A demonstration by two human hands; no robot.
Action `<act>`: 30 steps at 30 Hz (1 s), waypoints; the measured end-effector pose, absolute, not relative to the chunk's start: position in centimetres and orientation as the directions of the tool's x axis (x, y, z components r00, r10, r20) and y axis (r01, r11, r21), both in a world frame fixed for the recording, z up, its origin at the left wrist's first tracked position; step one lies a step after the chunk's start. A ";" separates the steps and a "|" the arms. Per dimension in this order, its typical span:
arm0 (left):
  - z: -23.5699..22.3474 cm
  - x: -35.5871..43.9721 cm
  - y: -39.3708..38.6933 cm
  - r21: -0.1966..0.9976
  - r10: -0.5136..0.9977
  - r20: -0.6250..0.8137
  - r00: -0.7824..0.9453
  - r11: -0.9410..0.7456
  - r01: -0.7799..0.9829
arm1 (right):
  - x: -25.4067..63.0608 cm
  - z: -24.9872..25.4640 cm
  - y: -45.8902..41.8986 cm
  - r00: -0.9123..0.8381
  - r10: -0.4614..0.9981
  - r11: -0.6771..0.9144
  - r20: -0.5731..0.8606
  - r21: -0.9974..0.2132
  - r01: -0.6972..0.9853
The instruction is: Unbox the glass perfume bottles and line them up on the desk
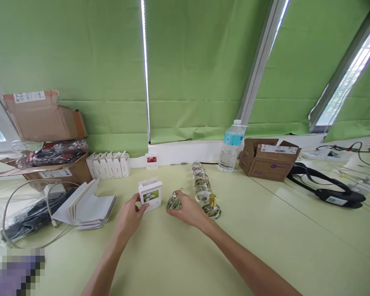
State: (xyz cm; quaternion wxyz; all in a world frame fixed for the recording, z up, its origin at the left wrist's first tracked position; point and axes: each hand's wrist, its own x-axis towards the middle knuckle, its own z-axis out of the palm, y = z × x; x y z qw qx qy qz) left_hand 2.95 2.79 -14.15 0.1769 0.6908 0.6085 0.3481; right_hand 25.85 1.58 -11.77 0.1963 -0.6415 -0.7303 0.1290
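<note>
My left hand [133, 211] is closed on the side of a small white carton [151, 195] with a green flower picture on its front; the carton stands upright with its top flap up. In my right hand [186, 207] is a small glass bottle [174, 202], gripped between thumb and fingers just right of the carton. Behind my right wrist a gold-capped bottle [212, 203] stands on the table. From there a row of similar glass bottles [202, 183] runs toward the wall.
Several upright white cartons [109, 165] and a stack of flattened white cartons [91, 207] are on the left, near stacked cardboard boxes [46, 119]. Toward the right stand a water bottle [230, 148], an open cardboard box [268, 160] and a black headset strap [333, 193]. Cables lie at both sides.
</note>
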 end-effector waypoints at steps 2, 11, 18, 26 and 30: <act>-14.2 3.0 2.8 0.694 0.962 0.272 0.010 -0.203 0.690 | 25.9 -11.8 0.6 -0.102 0.987 0.148 0.128 -0.434 0.889; -14.4 3.0 3.0 0.779 0.978 0.206 0.019 -0.176 0.601 | 25.3 -12.1 -1.8 -0.113 0.985 0.155 0.134 -0.365 0.918; -10.2 3.5 0.1 0.592 0.856 0.483 -0.186 -0.163 0.789 | 27.3 -9.8 -2.5 -0.097 0.986 0.152 0.136 -0.490 0.858; -11.9 7.9 -2.3 0.572 0.911 0.396 0.116 -0.344 0.745 | 28.4 -11.2 -2.6 -0.135 0.988 0.153 0.081 -0.290 0.945; -14.5 9.5 -1.9 0.617 0.954 0.229 0.193 -0.296 0.729 | 27.9 -11.2 -2.9 -0.146 0.986 0.164 0.082 -0.301 0.939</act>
